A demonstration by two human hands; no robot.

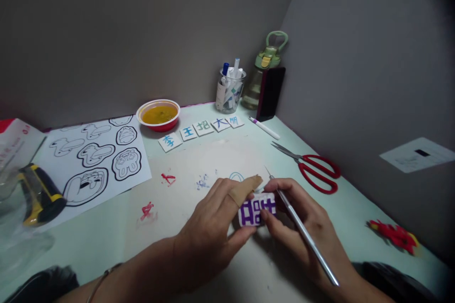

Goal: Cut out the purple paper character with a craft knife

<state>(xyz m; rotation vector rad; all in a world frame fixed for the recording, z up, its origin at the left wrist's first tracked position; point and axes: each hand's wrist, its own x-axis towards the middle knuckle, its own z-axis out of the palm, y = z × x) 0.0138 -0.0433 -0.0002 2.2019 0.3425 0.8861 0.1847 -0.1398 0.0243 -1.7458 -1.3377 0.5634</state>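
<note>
My left hand is closed on a small white tile marked with bold purple strokes; a tan wrap covers its index finger. My right hand grips a slim silver craft knife, its fine tip pointing up and away just beyond the tile. The right thumb also rests on the tile's purple face. A small white piece shows behind the tile by the wrapped fingertip; whether it is part of the tile I cannot tell. Both hands are low over a pale board with red and blue ink marks.
Several character tiles line the back beside a bowl of yellow liquid. A pen cup, bottle, phone and marker stand or lie behind. Red-handled scissors are right; a printed sheet and yellow-black tool left.
</note>
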